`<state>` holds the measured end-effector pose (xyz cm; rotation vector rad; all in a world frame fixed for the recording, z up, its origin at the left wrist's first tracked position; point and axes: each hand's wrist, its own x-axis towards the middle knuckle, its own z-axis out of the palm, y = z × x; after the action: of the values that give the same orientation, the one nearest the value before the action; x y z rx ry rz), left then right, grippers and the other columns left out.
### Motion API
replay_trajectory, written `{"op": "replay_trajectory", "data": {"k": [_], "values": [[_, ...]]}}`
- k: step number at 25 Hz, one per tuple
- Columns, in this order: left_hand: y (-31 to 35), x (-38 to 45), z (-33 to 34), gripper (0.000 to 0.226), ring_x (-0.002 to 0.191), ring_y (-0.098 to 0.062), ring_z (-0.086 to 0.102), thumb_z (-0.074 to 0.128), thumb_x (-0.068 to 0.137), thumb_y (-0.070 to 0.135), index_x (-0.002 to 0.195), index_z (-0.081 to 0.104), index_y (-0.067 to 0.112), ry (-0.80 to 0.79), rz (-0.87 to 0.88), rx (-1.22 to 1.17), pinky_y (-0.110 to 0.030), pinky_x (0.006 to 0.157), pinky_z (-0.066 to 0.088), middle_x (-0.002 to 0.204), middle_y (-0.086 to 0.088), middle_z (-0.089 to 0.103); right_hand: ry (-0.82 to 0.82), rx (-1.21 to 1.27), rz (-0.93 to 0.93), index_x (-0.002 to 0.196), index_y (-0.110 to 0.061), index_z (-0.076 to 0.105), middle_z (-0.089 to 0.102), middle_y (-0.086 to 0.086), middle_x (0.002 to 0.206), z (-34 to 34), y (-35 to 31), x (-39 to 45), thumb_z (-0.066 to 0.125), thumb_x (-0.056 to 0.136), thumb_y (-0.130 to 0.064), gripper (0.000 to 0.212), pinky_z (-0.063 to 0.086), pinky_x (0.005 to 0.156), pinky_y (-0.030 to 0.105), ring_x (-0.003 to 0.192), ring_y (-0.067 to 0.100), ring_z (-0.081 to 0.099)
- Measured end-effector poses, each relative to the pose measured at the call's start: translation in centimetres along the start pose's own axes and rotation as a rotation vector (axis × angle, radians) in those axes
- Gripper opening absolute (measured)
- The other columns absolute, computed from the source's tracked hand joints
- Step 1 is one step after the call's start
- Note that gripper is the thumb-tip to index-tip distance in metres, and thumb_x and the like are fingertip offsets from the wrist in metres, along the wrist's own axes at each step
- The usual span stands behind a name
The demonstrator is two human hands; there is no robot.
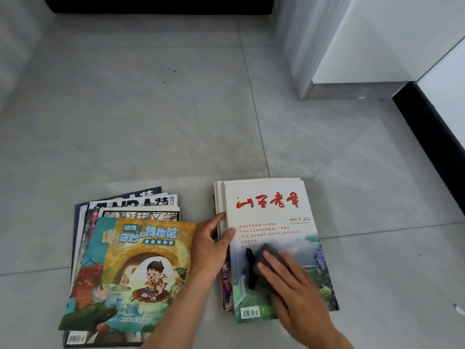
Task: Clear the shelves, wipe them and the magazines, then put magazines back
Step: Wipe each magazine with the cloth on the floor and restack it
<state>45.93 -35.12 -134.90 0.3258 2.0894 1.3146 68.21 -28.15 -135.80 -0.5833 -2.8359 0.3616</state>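
A magazine with a white upper cover [271,215] is seen on top of a right-hand stack of magazines [219,197] lying on the grey tiled floor [151,109]. Its long axis runs away from the person, with the head of the cover at the far end and a slight lean to the right at the near end. A red brush-written Chinese title is printed across the top; "2025 8" can be read below it, followed by several short lines of red Chinese text, a landscape picture on the lower half and a barcode at the near left corner. A dark grey cloth [264,265] with a black loop is pressed flat onto the landscape picture by the right hand [294,285], whose fingers are laid out straight over the cloth; the hand is blurred. The left edge of the stack is held by the left hand [214,245], thumb on the cover and fingers curled round the side.

Just beside it on the left, a second fanned pile [83,248] is laid on the floor, topped by a children's magazine [130,273] with a cartoon boy in a round boat and blue Chinese title lettering. Beneath it, covers showing "NBA" are partly exposed. A white cabinet [377,41] stands at the far right.
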Motion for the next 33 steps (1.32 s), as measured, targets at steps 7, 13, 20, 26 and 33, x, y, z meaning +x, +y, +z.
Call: {"op": "replay_trajectory", "data": {"k": [7,13,20,26,33], "values": [[-0.8,0.1,0.2,0.039,0.107,-0.003,0.057,0.074,0.085,0.016,0.121,0.066,0.030,0.022,0.054,0.027,-0.020,0.097,0.042,0.116,0.008,0.058,0.070,0.049,0.377,0.149,-0.019,0.043,0.030,0.004,0.162,1.9,-2.4,13.6,0.052,0.089,-0.018,0.061,0.034,0.116,0.052,0.148,0.032,0.026],[-1.1,0.2,0.0,0.035,0.105,-0.008,0.059,0.074,0.086,0.019,0.120,0.068,0.026,0.013,0.065,0.059,-0.025,0.096,0.048,0.114,0.005,0.060,-0.027,0.077,0.051,0.148,-0.026,0.046,0.036,-0.004,0.159,1.4,3.6,15.5,0.042,0.090,-0.023,0.058,0.037,0.115,0.048,0.145,0.028,0.034],[-0.4,-0.3,0.0,0.042,0.111,-0.009,0.053,0.072,0.088,0.021,0.127,0.061,0.031,0.012,0.031,0.034,-0.025,0.100,0.043,0.121,0.006,0.054,0.154,0.209,0.615,0.151,-0.020,0.043,0.036,0.000,0.159,0.0,6.9,8.0,0.044,0.094,-0.016,0.057,0.037,0.115,0.043,0.144,0.024,0.036],[-0.6,-0.3,0.1,0.044,0.112,-0.008,0.052,0.072,0.087,0.021,0.130,0.061,0.029,0.015,0.045,0.064,-0.024,0.101,0.041,0.121,0.005,0.056,0.061,0.019,0.507,0.147,-0.018,0.047,0.035,0.001,0.160,-1.6,1.4,-4.5,0.041,0.091,-0.022,0.057,0.034,0.112,0.042,0.145,0.030,0.035],[-0.3,-0.4,0.1,0.045,0.112,-0.010,0.055,0.072,0.088,0.022,0.131,0.060,0.027,-0.002,0.033,0.080,-0.027,0.102,0.044,0.123,0.005,0.057,0.048,-0.002,0.488,0.146,-0.017,0.048,0.038,0.007,0.157,-0.1,3.0,10.7,0.050,0.091,-0.018,0.054,0.042,0.108,0.054,0.139,0.038,0.039]]}}
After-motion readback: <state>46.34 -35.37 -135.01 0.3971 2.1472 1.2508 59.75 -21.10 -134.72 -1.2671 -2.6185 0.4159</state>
